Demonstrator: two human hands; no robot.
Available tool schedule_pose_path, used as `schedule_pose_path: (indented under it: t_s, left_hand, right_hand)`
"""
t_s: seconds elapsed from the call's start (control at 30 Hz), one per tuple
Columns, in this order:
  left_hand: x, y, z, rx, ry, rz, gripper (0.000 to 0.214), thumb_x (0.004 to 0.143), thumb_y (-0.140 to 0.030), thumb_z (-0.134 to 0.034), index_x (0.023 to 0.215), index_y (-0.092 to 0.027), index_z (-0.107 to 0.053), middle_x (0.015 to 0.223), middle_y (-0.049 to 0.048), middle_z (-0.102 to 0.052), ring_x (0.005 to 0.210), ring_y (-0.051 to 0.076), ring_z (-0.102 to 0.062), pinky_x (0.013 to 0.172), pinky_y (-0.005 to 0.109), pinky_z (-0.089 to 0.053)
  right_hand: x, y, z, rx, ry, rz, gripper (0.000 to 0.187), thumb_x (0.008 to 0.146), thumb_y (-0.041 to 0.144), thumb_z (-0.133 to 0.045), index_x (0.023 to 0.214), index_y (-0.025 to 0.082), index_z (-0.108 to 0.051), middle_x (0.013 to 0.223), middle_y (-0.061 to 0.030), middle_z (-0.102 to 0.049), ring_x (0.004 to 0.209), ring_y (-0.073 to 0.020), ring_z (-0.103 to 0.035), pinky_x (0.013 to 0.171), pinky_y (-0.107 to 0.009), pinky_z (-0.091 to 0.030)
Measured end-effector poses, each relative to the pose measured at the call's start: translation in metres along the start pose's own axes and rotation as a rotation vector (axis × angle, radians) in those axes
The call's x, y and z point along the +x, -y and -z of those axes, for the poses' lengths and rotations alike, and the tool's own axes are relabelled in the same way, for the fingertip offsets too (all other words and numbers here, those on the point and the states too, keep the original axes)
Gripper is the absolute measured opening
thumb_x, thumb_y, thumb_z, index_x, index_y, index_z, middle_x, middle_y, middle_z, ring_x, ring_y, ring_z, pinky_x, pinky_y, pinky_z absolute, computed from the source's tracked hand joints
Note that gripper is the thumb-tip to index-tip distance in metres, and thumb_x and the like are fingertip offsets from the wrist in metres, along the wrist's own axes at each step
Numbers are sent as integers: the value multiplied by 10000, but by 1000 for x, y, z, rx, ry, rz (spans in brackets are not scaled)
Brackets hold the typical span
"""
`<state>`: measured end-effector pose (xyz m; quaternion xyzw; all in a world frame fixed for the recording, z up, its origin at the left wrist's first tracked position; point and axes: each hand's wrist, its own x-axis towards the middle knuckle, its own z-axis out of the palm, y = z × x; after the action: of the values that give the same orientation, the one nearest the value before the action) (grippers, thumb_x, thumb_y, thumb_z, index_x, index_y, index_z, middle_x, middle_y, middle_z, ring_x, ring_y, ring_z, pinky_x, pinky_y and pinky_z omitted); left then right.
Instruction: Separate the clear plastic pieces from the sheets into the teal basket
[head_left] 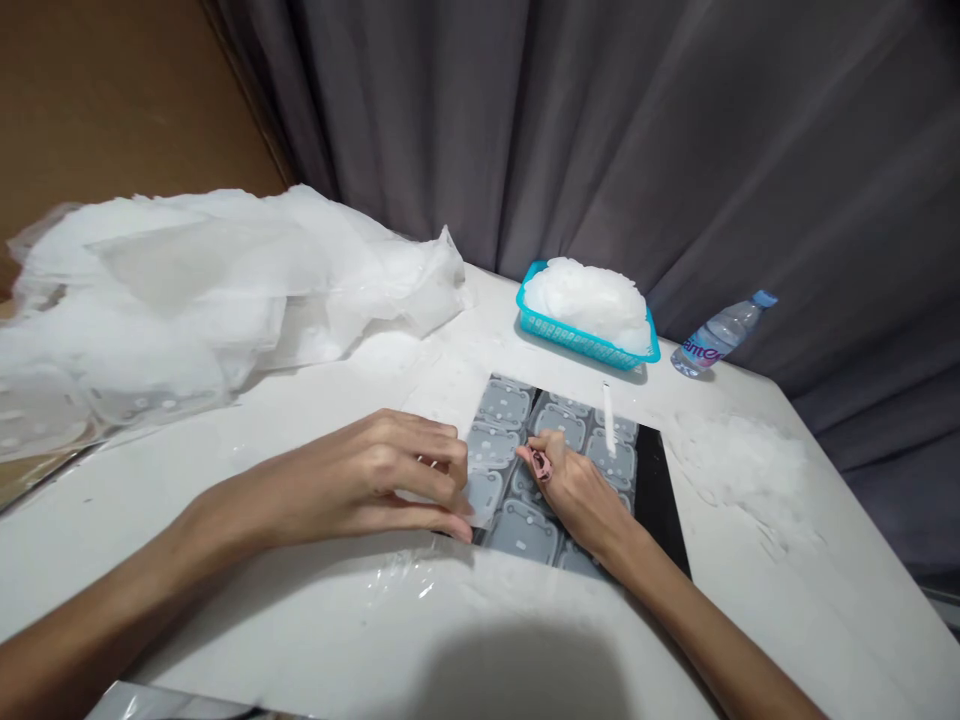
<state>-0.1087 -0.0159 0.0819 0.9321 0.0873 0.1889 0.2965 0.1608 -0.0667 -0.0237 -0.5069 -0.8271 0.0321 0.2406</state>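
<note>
A translucent sheet (521,532) with rows of rounded rectangular shapes and small white spots lies on a black board (662,495). My left hand (397,475) is at the sheet's left edge, thumb and fingers pinched together on a corner of it. My right hand (581,490) is over the middle of the sheet, its fingers curled around a small pinkish object (540,464) whose kind I cannot make out. Beyond that hand, a thin white strip-like tool (608,420) rests on the sheet's far right part.
A large heap of white translucent sheets (225,270) covers the table's (300,640) back left. At the back stand a turquoise basket (585,345) of white material (589,300) and a tilted-looking water bottle (720,337). Clear film scraps (757,470) lie at right. A grey curtain (600,120) hangs behind.
</note>
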Motion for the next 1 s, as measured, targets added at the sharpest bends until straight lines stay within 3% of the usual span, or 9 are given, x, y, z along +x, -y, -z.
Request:
schedule_pose_path:
  t_s: [0.1,0.3,0.5,1.0]
  left_hand:
    - [0,0,0,-7,-3,4,50,951,-181,-742,917,-198,-774,784,43,-693,706,153,-634,699,253,-480]
    - [0,1,-1,-15,-10,2,58,950,-182,-742,895,-180,-761,787,45,-690,715,147,-631,696,251,-476]
    - [-1,1,0,-17,-4,14,49,954,-190,-740,915,-187,-770,792,45,-695,719,150,-635,703,251,-477]
    - [1,-1,1,-13,1,25,79,960,-192,-735,888,-206,-765,781,49,-697,712,158,-640,701,259,-476]
  right_hand:
    - [0,-2,0,3,13,-16,199,1142,356,-347,1018,234,-445,986,-75,-749,794,-216,-795,612,-300,-586]
    - [0,-3,-3,-112,-154,65,283,1136,430,-338,1096,181,-468,1000,-155,-759,816,-263,-807,579,-334,-599]
    - [-1,7,6,-113,-201,124,239,1136,383,-362,1115,167,-462,950,-148,-769,794,-242,-806,616,-319,-626]
    - [9,-2,3,4,-150,49,247,1126,422,-371,1140,190,-454,1036,-158,-760,857,-278,-806,644,-358,-628]
